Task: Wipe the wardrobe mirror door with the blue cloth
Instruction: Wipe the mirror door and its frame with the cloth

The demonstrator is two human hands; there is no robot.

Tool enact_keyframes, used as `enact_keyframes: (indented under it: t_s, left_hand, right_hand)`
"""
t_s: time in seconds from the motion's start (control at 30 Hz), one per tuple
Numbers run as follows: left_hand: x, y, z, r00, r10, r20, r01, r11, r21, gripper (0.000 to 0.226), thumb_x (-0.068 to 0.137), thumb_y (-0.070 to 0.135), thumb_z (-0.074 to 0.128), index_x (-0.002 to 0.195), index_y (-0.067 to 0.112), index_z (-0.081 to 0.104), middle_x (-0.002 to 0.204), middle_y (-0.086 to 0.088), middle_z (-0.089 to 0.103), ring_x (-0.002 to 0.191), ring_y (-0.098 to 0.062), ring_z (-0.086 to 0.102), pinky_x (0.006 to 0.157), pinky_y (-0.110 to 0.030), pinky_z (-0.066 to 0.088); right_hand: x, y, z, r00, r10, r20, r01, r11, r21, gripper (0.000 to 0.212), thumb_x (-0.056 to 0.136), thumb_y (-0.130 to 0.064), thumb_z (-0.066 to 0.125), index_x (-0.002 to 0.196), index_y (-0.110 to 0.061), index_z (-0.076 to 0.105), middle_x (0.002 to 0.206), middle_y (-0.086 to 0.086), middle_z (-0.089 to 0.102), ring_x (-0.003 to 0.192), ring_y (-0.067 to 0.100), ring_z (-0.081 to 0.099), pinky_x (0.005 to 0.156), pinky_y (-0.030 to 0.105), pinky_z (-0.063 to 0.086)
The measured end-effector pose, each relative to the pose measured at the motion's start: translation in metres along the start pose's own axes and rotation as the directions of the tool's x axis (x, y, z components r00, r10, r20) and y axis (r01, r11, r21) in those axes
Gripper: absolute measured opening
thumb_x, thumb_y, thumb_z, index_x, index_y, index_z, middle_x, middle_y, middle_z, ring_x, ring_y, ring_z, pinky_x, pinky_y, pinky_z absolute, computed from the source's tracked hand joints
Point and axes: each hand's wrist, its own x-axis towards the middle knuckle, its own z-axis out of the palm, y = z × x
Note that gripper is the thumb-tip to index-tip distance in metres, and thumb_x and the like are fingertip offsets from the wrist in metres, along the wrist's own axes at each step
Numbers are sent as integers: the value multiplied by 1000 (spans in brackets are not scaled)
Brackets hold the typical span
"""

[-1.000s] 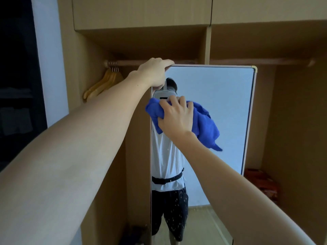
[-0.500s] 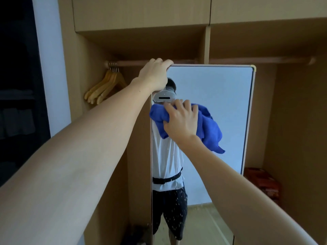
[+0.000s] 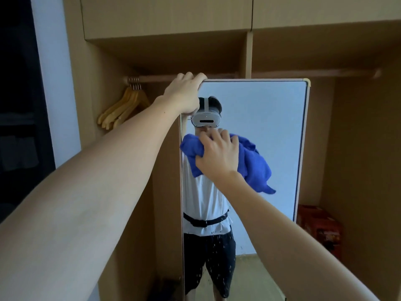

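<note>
At the far left, wooden hangers (image 3: 123, 109) hang on the rail (image 3: 217, 77) inside the wardrobe (image 3: 165, 16); our left hand (image 3: 184, 94) is closed over the top left corner of the mirror (image 3: 271, 127), steadying it; our right hand (image 3: 217, 155) clutches the bunched cloth (image 3: 256, 166) and presses it to the upper left part of the glass; we judge the wiping under way, with the right side and lower half seemingly left; on the wardrobe floor at right sits a red box (image 3: 318, 227), its contents unseen.
</note>
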Motion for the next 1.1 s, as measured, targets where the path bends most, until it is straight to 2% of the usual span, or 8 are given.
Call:
enact_keyframes:
  t_s: [0.1,0.33,0.47,0.6,0.7,0.87,0.97,1.1]
  left_hand:
    - [0,0,3,1000,0,-24,0,1000,14,75,80,5,65,143,28,31,137,-9,44,124,-30,40,87,-41,49]
    - [0,0,6,998,20,-59,-18,999,34,73,82,8,65,144,24,30,139,-12,43,127,-32,39,97,-39,42]
    - [-2,-1,9,997,42,-62,-38,997,61,79,80,9,65,147,25,27,142,-11,41,128,-32,37,97,-40,43]
    - [-4,0,10,1000,13,-24,-11,997,81,89,78,7,64,151,30,20,146,-9,34,132,-32,31,94,-42,46]
    - [-5,5,11,998,-38,-49,37,999,-13,75,86,5,53,149,32,24,147,-5,33,135,-29,26,90,-43,48]
    - [-14,2,28,955,-46,-294,7,991,-133,52,98,12,43,147,28,36,146,-2,40,136,-23,32,90,-35,51]
    - [-18,6,29,898,-188,-398,39,935,-354,45,102,16,42,147,21,39,150,-1,40,133,-17,44,96,-24,47]
    - [-20,15,16,828,-411,-382,167,830,-531,45,106,26,35,150,15,33,151,-3,40,127,-15,52,84,-15,40]
  right_hand:
    - [-9,-6,-3,980,-60,192,53,998,42,37,74,-29,47,102,-17,68,108,5,64,105,32,52,82,45,36]
    - [26,8,-13,984,128,-120,-118,989,88,19,67,-21,61,86,-20,64,88,2,60,82,30,51,72,41,34]
    - [-3,4,13,998,26,-54,-27,999,-22,31,70,-23,52,96,-15,66,95,7,61,88,33,53,72,44,36]
    - [-8,0,6,1000,-8,27,8,1000,30,32,68,-23,50,93,-16,67,95,6,63,92,34,55,73,43,36]
    - [9,7,-12,997,63,-47,-60,996,58,24,67,-22,54,89,-21,65,90,1,62,85,29,52,71,39,30]
    - [4,14,-1,994,88,-68,-85,995,44,27,68,-23,56,93,-20,65,92,1,61,83,29,51,70,40,33]
    - [-22,10,17,998,47,-51,-48,999,-11,35,65,-22,62,99,-15,66,95,6,62,86,32,53,69,42,37]
    - [-27,10,10,999,39,-15,-39,999,7,34,66,-23,61,99,-19,67,95,1,62,87,30,54,68,39,34]
